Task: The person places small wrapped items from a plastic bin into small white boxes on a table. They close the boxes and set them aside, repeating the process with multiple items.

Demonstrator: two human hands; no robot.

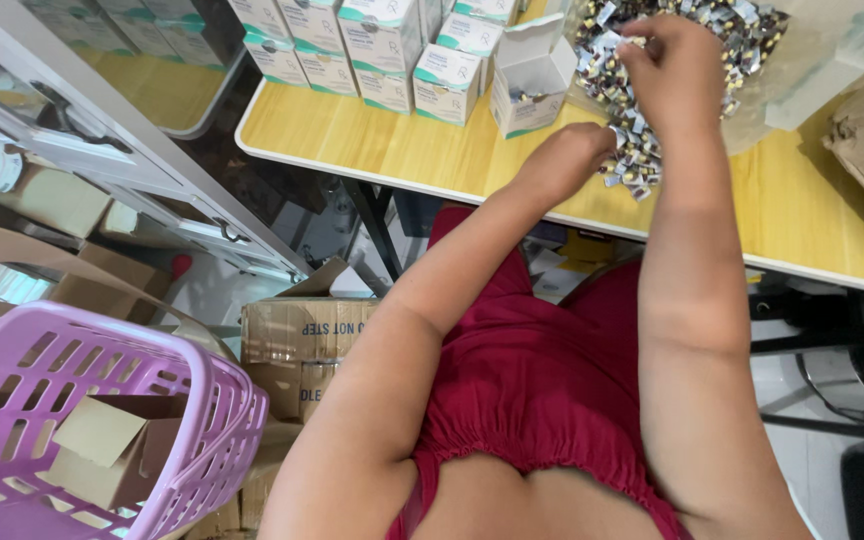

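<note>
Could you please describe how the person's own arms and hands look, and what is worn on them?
Both arms are bare from shoulder to wrist: no sleeves, gloves, watch or bracelet show. The left hand and right hand show no rings that I can make out. The only clothing visible is a dark red sleeveless garment with a gathered, elastic edge.

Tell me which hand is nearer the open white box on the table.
Left. The left hand is just right of the open white box, low beside it. The right hand is farther right, in the pile of small packets.

I see bright, even daylight on the wooden table (372,135), soft shadows beneath its near edge, slight wide-angle bending at frame edges, mild blur.
</note>
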